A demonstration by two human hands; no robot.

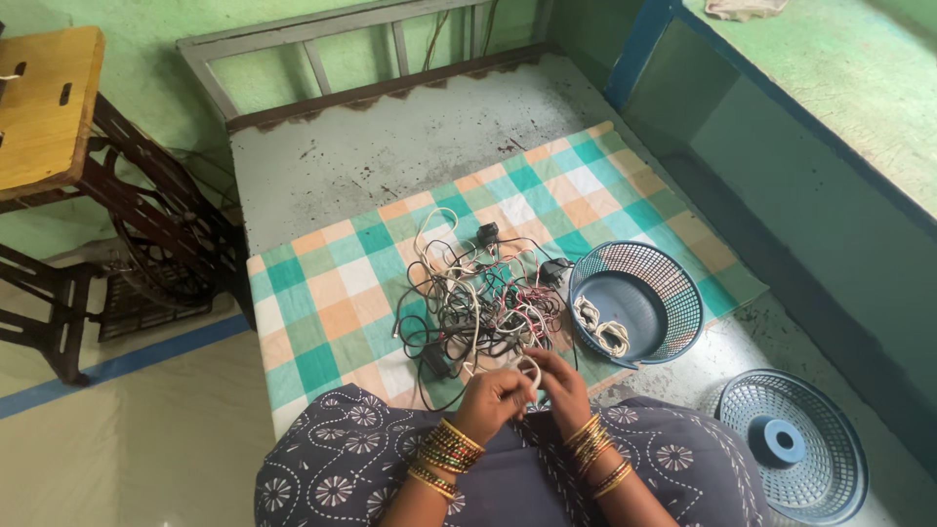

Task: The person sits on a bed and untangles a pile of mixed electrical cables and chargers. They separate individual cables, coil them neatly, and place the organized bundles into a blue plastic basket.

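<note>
Green-walled room; a grey, worn platform (390, 146) is covered in part by a checked cloth (322, 293) of teal, orange and white, laid across its near half.

Item 1 — white cable (528, 369): held at the near edge of the cloth, just in front of the person's lap. It is bent into a small loop standing between the two hands; its long axis cannot be given, since the cable is curled, but the loop's opening faces roughly toward the camera. The loop shape is judged to be kept by the fingers pinching it from both sides.

Item 2 — left hand (493, 398): fingers drawn together and closed on the left side of the loop; bangles are worn at the wrist.

Item 3 — right hand (558, 383): fingers likewise closed on the right side of the loop, bangles at the wrist.

Item 4 — tangle of cables (478, 298): black, white and red leads with small black adapters, heaped on the cloth just beyond the hands, within easy reach.

Item 5 — blue mesh basket (673, 283): upright on the right end of the cloth, near the tangle; coiled white cables (600, 327) are lying inside it.

Item 6 — second blue basket (795, 444): upturned on the platform at near right.

Item 7 — treadle sewing table (59, 127): at far left, well apart.
</note>
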